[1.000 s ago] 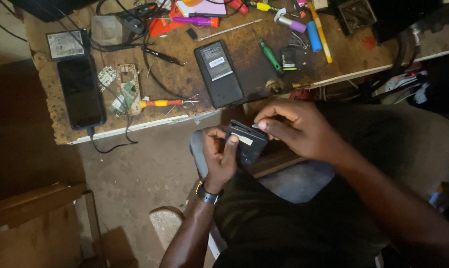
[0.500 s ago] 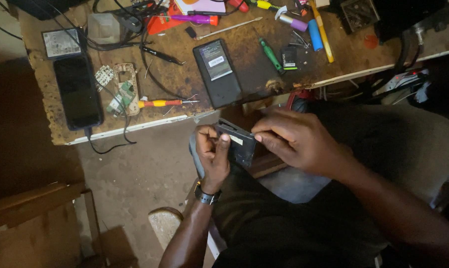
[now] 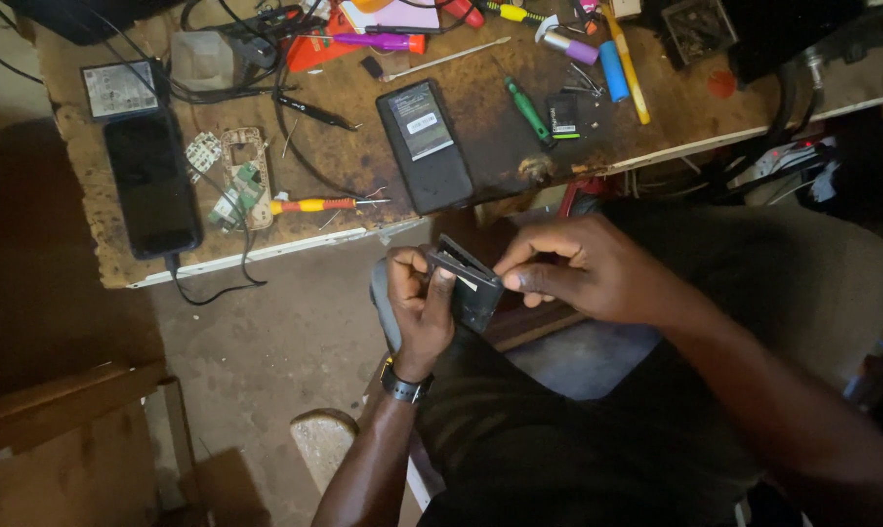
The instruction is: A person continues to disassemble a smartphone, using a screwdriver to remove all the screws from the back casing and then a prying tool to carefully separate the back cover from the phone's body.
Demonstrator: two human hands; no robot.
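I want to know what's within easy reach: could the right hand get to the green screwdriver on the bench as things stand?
Probably yes: the green screwdriver lies uncovered near the bench edge, just beyond the right hand, though that hand is busy on the small dark device.

Quick count: two hands, left hand and right hand, on one small dark device. On the surface: two phones, two screwdrivers, one purple marker, one circuit board.

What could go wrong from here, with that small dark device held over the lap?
The small dark device is pinched between the left hand and right hand over the lap, off the workbench; a slip could drop it to the floor. Dim light may hide small parts. The cluttered bench leaves little room to set it down.
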